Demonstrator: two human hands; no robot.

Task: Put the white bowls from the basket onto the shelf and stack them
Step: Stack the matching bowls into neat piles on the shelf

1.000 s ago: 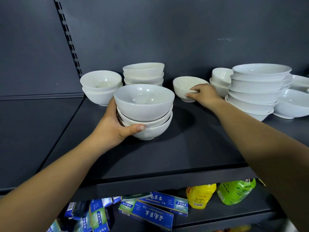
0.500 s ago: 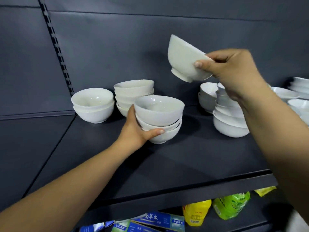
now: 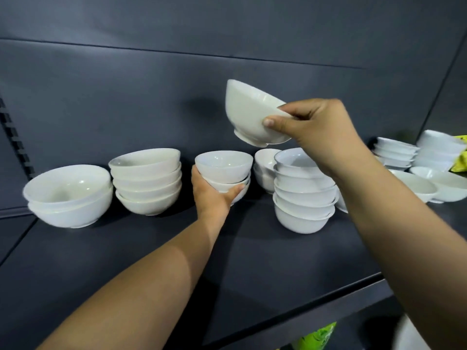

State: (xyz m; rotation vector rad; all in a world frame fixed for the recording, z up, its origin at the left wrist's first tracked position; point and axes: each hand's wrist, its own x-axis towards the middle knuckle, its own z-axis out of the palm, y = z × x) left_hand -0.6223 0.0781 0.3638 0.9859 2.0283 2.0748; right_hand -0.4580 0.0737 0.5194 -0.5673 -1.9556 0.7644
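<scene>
- Head view: the shelf [image 3: 252, 261] runs bare from the bowl stacks to its front edge. A narrow gap separates the four-stack [image 3: 147, 183] from the centre stack [image 3: 223, 168].
- The right grip [image 3: 321, 130] pinches one bowl [image 3: 249, 112] at its rim, thumb on the outer wall. The bowl is in the air above the centre stack and slightly to its right, well clear of it.
- The bowl is tilted: its foot points down toward the camera, its mouth up toward the back panel [image 3: 151, 97].
- The left grip [image 3: 209, 195] clamps the centre stack from the side, thumb across the front; the stack's base is hidden.
- The five-stack [image 3: 303, 195] stands just right of it, under the right forearm.
- A pair [image 3: 68, 198] sits near the shelf's left edge.
</scene>
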